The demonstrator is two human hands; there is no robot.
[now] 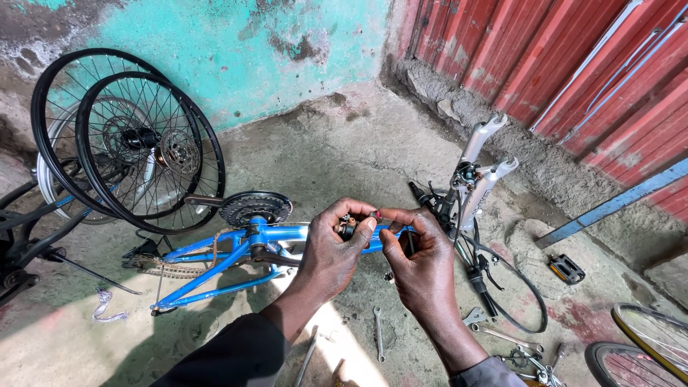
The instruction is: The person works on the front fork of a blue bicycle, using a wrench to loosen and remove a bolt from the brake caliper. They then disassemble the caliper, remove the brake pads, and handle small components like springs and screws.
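My left hand [331, 247] and my right hand [423, 261] meet in front of me, both pinching a small dark metal bicycle part [349, 226] with a red tip. Fingers of both hands close round it. Below the hands a blue bicycle frame [236, 258] lies on its side on the concrete floor, with its crank and chainring [254, 208] up. A silver suspension fork [479, 168] sticks up at the frame's right end, with black cables [516, 287] looping from the handlebar.
Two black spoked wheels [129, 143] lean on the turquoise wall at left. Spanners [378, 333] and other tools [502, 337] lie on the floor near my arms. A pedal [566, 269] rests at right, by a red corrugated wall. Another wheel [645, 344] shows at bottom right.
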